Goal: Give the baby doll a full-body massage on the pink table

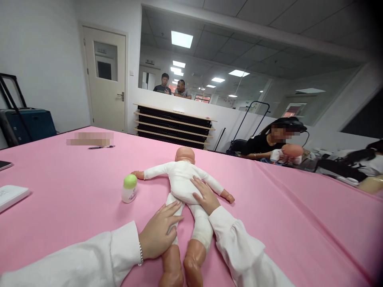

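A baby doll (183, 187) in a white romper lies face down on the pink tablecloth (74, 191), head pointing away from the wearer, arms spread wide and bare legs trailing back toward the camera. The left hand (160, 233) rests flat over the doll's left thigh, fingers (173, 210) extended and loose, their tips reaching up to where the leg meets the seat of the romper; it presses rather than grips. The right hand (205, 195) lies open on the doll's lower back and hip, fingers (197, 184) spread toward the spine, palm over the right side, again closing on nothing. Both wrists come out of white sleeves, and a beaded bracelet (140, 255) sits on the left one. Just beyond the left fingertips and to their left, close to the doll's outstretched hand, stands a small white bottle with a green cap (129, 188), upright and not touched. Further out on that side lie a pen (101, 147) and, at the cloth's edge, a white flat object (10, 195). The work in hand looks like smoothing or steadying the doll's body; doing it well would mean keeping both palms flat, pressing evenly so the doll does not slide on the cloth, and moving clear of the bottle so it is not knocked over. Across the table another person (263, 143) holds a second doll (289, 153).
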A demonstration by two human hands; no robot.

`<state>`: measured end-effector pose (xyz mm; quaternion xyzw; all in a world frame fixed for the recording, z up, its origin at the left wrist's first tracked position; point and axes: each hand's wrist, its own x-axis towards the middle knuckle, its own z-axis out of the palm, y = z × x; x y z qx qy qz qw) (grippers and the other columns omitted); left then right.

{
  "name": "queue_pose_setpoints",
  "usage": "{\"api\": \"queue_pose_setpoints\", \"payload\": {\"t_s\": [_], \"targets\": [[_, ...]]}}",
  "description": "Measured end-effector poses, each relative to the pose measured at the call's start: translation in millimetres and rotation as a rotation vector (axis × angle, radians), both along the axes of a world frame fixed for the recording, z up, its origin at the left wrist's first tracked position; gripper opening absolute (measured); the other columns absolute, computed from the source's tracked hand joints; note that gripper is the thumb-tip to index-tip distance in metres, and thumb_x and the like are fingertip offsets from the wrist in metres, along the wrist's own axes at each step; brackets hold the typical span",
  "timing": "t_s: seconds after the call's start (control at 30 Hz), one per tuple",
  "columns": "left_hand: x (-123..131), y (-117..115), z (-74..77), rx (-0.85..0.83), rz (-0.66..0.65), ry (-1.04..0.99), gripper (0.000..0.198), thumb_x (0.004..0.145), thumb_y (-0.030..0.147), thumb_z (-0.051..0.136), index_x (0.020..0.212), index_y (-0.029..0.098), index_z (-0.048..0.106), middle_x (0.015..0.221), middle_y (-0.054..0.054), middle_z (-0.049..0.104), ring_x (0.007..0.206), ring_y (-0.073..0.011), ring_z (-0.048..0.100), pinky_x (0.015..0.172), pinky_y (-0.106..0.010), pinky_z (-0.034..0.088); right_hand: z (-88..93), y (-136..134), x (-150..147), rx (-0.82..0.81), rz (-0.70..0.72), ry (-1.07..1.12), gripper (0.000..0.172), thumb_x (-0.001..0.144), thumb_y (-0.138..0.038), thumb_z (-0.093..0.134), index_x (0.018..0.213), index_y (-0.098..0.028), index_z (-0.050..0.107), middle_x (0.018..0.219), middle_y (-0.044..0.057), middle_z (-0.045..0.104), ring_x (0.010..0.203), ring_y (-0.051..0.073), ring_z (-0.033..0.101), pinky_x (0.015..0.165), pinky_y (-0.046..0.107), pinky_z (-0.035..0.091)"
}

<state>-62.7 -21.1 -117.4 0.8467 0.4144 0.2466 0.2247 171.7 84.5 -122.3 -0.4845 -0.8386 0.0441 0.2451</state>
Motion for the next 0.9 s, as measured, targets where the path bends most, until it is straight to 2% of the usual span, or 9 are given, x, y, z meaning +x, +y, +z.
{"api": "queue_pose_setpoints", "payload": {"t_s": [0.13,0.27,0.33,0.4,0.43,0.47,0.57,0.73,0.9], "targets": [[-1,0,-1.0,0.029,-0.006,-0.032,0.049,0.073,0.01,0.041,0.116,0.024,0.059,0.142,-0.003,0.035,0.134,-0.0221,0.026,0.111,-0.049,0.022,-17.0,18,36,0.056,-0.128,0.049,0.053,0.092,-0.047,0.022,0.131,-0.02,0.045,0.136,0.007,0.042,0.13,0.023,0.033,0.107,0.052,0.024],[-1,0,-2.3,0.059,-0.002,-0.053,0.049,0.071,0.009,0.042,0.114,0.023,0.061,0.141,-0.005,0.036,0.133,-0.0233,0.028,0.11,-0.05,0.025,-9.7,18,36,0.148,-0.23,0.105,0.055,0.092,-0.044,0.019,0.123,-0.011,0.051,0.131,0.016,0.045,0.126,0.029,0.036,0.101,0.06,0.025],[0,0,-2.8,0.072,0.0,-0.064,0.047,0.072,0.009,0.043,0.113,0.022,0.061,0.14,-0.005,0.038,0.132,-0.0239,0.029,0.109,-0.05,0.026,1.2,9,17,0.181,-0.16,0.112,0.054,0.092,-0.044,0.022,0.124,-0.01,0.049,0.132,0.016,0.044,0.126,0.025,0.038,0.104,0.051,0.03],[0,1,-3.3,0.079,-0.001,-0.066,0.046,0.073,0.01,0.043,0.113,0.022,0.061,0.14,-0.005,0.039,0.132,-0.0241,0.03,0.109,-0.05,0.027,12.5,-4,-8,0.168,0.017,0.059,0.049,0.091,-0.045,0.031,0.127,-0.017,0.048,0.134,0.009,0.043,0.127,0.019,0.037,0.106,0.041,0.031],[0,1,-3.6,0.079,-0.002,-0.062,0.046,0.073,0.01,0.043,0.114,0.022,0.061,0.14,-0.005,0.039,0.132,-0.0238,0.03,0.109,-0.05,0.027,17.5,-10,-20,0.127,0.171,-0.02,0.047,0.091,-0.044,0.033,0.129,-0.019,0.046,0.136,0.008,0.041,0.128,0.019,0.036,0.107,0.043,0.029],[0,1,-3.8,0.079,-0.004,-0.057,0.046,0.074,0.01,0.043,0.114,0.022,0.061,0.14,-0.005,0.038,0.132,-0.0235,0.029,0.109,-0.049,0.026,21.7,-15,-30,0.097,0.249,-0.087,0.045,0.091,-0.043,0.036,0.13,-0.022,0.044,0.137,0.006,0.04,0.128,0.02,0.035,0.108,0.046,0.026],[0,1,-4.4,0.082,-0.003,-0.054,0.045,0.075,0.011,0.042,0.115,0.022,0.06,0.141,-0.004,0.038,0.133,-0.0232,0.029,0.109,-0.049,0.026,27.7,-21,-40,0.049,0.273,-0.149,0.047,0.09,-0.044,0.039,0.133,-0.024,0.041,0.139,0.006,0.036,0.13,0.023,0.033,0.106,0.053,0.021],[0,1,-5.4,0.059,0.0,-0.03,0.045,0.075,0.01,0.041,0.115,0.023,0.06,0.141,-0.004,0.037,0.133,-0.0225,0.027,0.11,-0.05,0.024,11.4,-2,-7,0.044,0.241,0.003,0.06,0.088,-0.058,0.035,0.134,-0.02,0.041,0.14,0.009,0.034,0.131,0.026,0.03,0.107,0.052,0.023],[-2,2,-8.9,0.083,-0.005,-0.02,0.043,0.077,0.012,0.042,0.115,0.025,0.059,0.141,-0.003,0.037,0.132,-0.0238,0.03,0.109,-0.051,0.026,-14.7,11,12,0.083,0.18,0.201,0.064,0.089,-0.058,0.028,0.133,-0.014,0.042,0.14,0.012,0.033,0.132,0.025,0.028,0.111,0.045,0.022]]}}
